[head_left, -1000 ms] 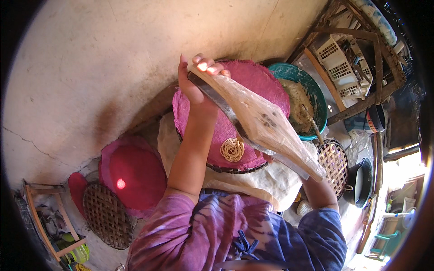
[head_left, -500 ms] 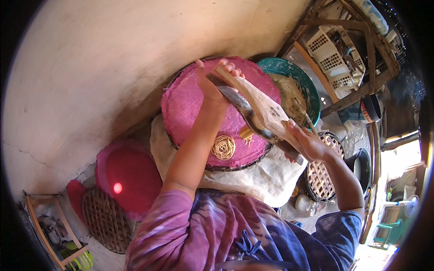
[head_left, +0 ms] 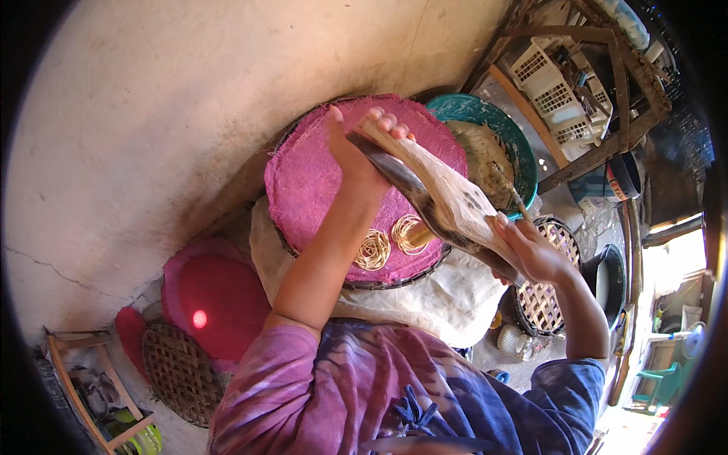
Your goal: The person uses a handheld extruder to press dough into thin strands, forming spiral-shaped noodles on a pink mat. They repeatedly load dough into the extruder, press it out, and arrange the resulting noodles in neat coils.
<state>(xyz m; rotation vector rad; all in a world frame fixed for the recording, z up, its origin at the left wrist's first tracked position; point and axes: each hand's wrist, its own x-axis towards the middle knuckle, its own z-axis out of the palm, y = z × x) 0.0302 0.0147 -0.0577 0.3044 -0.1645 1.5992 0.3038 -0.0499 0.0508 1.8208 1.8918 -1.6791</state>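
Note:
My left hand point(head_left: 352, 158) is closed around the upper end of a two-handled wooden press point(head_left: 453, 186), pale on one bar and dark and worn on the other. Its lower right end is gripped by my right hand point(head_left: 537, 253). A short brass-coloured cylinder point(head_left: 422, 236) shows under the middle of the press, partly hidden. Thin pale strands lie at its mouth in a loose coil point(head_left: 405, 227). Beside that rests a finished-looking round coil of strands point(head_left: 371, 251). Both coils are on a pink mesh cloth point(head_left: 309, 178) spread over a round basket.
Beyond the press stands a teal basin point(head_left: 523, 145) holding pale dough point(head_left: 479, 152) and a stick point(head_left: 522, 203). White cloth point(head_left: 455, 309) lies below the basket. Right are a woven basket point(head_left: 544, 309) and dark bucket point(head_left: 607, 277); left, a red cover point(head_left: 220, 292). A wall point(head_left: 182, 98) rises close by.
Strands under the cylinder have grown from a few short ends into a loose coil. The press's right end and my right hand have shifted slightly right and down. Both hands keep their grip.

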